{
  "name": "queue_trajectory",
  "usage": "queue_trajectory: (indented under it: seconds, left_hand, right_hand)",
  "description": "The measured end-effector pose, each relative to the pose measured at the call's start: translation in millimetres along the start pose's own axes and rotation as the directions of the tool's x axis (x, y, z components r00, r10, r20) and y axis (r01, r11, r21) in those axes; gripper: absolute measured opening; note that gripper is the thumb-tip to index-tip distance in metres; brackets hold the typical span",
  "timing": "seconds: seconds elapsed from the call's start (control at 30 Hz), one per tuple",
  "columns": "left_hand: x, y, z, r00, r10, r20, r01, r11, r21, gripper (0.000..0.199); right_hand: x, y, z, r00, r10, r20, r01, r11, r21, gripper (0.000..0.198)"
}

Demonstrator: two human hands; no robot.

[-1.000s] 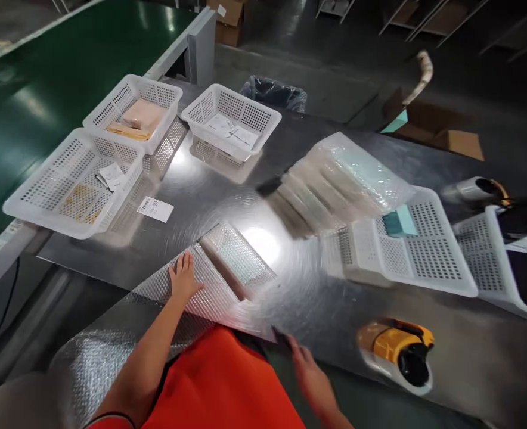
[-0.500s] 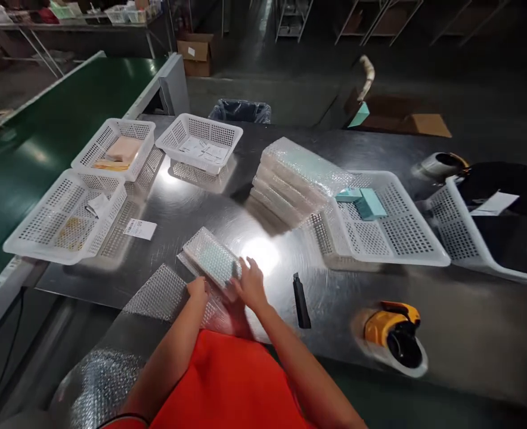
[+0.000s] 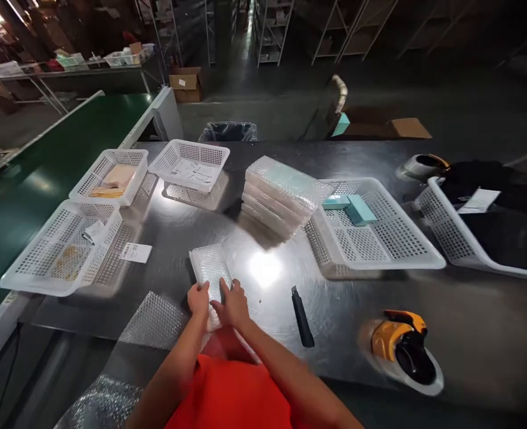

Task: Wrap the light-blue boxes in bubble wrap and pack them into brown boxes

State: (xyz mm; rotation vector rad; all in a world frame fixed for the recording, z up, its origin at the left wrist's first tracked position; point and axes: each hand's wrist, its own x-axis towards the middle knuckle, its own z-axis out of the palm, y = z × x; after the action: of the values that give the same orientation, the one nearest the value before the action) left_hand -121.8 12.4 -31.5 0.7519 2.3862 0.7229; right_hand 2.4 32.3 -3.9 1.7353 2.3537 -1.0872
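A flat box in bubble wrap [image 3: 212, 262] lies on the metal table in front of me, pale green faintly showing through. My left hand [image 3: 199, 299] is closed on its left edge near my body. On its right side, my right hand [image 3: 233, 305] grips the wrap, fingers bent and thumb pointing inward. The part of the package under my hands is partly hidden. Left of my forearm, a loose sheet of bubble wrap [image 3: 154, 322] hangs over the table edge. A black utility knife [image 3: 303, 317] rests to the right of my hands.
A stack of bubble-wrapped boxes [image 3: 276, 193] leans by a white basket [image 3: 393, 262] holding teal boxes [image 3: 359, 210]. More white baskets [image 3: 62, 289] stand at left, near a white label [image 3: 136, 252]. A tape dispenser [image 3: 402, 345] sits right. The green conveyor [image 3: 44, 155] runs at left.
The wrapped box has turned more upright in view, its near end toward my body. My left hand has taken its left edge, and my right hand has moved inward. The camera view has tilted up.
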Motion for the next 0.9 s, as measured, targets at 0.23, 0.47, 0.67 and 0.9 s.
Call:
queue_trajectory:
  seconds: [0.23, 0.47, 0.67, 0.9]
  left_hand:
    - [-18.8, 33.2, -8.3, 0.784, 0.55, 0.286, -0.6, 0.79, 0.125, 0.036]
    - [-40.4, -13.2, -1.3, 0.279, 0.942, 0.184, -0.913, 0.201, 0.355, 0.032]
    - [-37.9, -11.3, -5.7, 0.175, 0.965, 0.195, -0.891, 0.071, 0.448, 0.036]
    - [-52.8, -6.4, -3.7, 0.092, 0.966, 0.241, -0.904, -0.02, 0.426, 0.033]
  right_hand:
    - [-57.3, 62.3, 45.0, 0.998, -0.016, -0.055, 0.05, 0.707, 0.705, 0.068]
    - [-122.4, 243.8, -78.3, 0.47, 0.626, -0.623, -0.564, 0.756, 0.334, 0.058]
    - [-132.3, 305.9, -111.7, 0.402, 0.754, -0.519, -0.805, 0.562, 0.193, 0.044]
    - [-139.8, 306.1, -131.1, 0.468, 0.782, -0.413, -0.742, 0.601, 0.297, 0.037]
